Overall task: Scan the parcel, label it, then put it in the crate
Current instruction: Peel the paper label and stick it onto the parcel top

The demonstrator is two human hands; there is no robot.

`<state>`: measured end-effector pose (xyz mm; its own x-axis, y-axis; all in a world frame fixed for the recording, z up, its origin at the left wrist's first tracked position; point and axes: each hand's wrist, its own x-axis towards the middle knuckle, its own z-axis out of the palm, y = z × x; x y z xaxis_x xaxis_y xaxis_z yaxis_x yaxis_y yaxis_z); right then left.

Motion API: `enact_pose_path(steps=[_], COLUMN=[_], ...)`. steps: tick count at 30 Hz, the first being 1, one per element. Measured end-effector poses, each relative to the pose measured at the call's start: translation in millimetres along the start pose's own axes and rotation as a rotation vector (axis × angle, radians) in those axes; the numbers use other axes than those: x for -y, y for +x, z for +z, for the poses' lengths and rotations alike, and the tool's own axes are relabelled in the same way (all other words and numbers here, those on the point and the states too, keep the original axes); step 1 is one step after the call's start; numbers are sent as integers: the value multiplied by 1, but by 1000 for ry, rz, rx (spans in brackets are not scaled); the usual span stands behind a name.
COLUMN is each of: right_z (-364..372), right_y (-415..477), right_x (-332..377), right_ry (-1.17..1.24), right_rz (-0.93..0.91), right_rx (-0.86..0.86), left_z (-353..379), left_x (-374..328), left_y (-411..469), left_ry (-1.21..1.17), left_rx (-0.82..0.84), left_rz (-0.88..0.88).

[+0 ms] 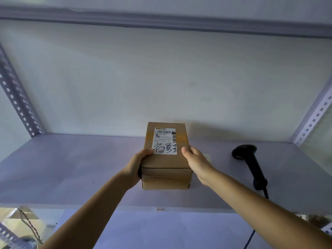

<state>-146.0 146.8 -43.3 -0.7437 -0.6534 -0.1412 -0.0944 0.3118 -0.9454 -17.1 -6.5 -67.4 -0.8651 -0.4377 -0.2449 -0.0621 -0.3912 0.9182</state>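
Note:
A brown cardboard parcel [166, 162] sits on the grey shelf [71, 168], near its middle. A white shipping label [165, 141] with a barcode and black handwriting covers its top. My left hand [137, 164] grips the parcel's left side, thumb on the label's lower corner. My right hand [196, 162] holds the right side, thumb on the top edge. A black handheld barcode scanner [250, 164] lies on the shelf to the right, apart from the parcel. No crate is in view.
A white wall closes the back of the shelf. Perforated metal uprights [16, 97] stand at the left and at the right [316, 117]. Another shelf board runs overhead. The scanner's cable [249, 238] hangs off the front edge. Cardboard and cords lie lower left.

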Motion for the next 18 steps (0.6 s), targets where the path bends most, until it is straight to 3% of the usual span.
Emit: enact_pose_path(steps=[14, 18], right_z=[-1, -11], right_y=[2, 7], right_x=[-3, 3], right_ry=[-9, -53], right_rz=[-12, -1], right_rx=[79, 169], left_z=[2, 1], left_x=[2, -3], left_y=[-4, -4], left_ry=[14, 29], left_rx=[-20, -3], left_rz=[20, 12])
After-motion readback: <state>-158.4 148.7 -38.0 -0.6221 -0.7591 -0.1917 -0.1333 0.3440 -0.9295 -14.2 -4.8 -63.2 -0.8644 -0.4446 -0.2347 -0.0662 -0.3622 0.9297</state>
